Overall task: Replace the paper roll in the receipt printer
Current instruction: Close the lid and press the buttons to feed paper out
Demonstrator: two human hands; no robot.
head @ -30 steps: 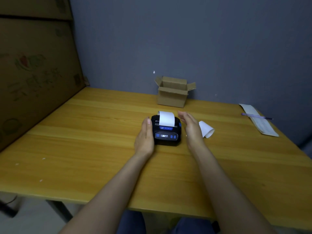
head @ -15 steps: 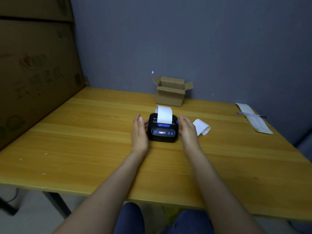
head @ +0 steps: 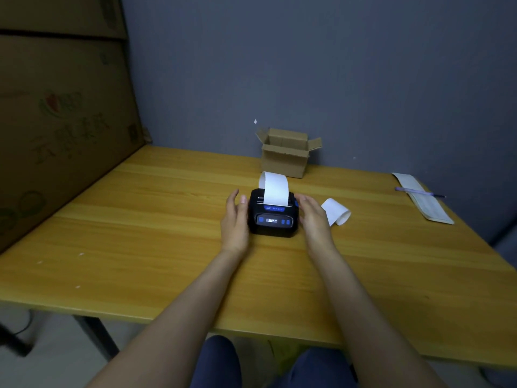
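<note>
Nearest, two bare forearms are reaching forward over the edge of the table (head: 145, 247), a smooth yellow wood-grain top, with dark trouser knees showing below it.

The left hand (head: 234, 223) and right hand (head: 314, 217) are flanking the printer (head: 273, 216) at mid-table. Both are standing flat, fingers loosely spread and nearly straight, gripping nothing. The left thumb looks to be just touching the printer's side; whether the right palm is touching it I cannot tell.

The printer is a small black plastic block with rounded corners, a glossy front, blue buttons and a lit display. A white strip (head: 274, 191) is arching up out of its top slot and curling forward, thin and springy. The lid looks shut, so the swap seems close to finished.

Risks from here:
- Squeezing or sliding the light casing on the slick tabletop could be shifting it sideways.
- A sleeve or finger catching the loose strip could be tearing it crookedly or dragging it askew in the slot.
- If the lid is only half latched, the paper may be jamming on feed.

Just right of the right hand, a curled white paper scrap (head: 337, 212) is lying on the wood. Farther right, a folded sheet (head: 430, 209) with a pen (head: 416, 191) across it. At the back, a small open corrugated box (head: 285, 157), flaps up, against the matte grey wall.
</note>
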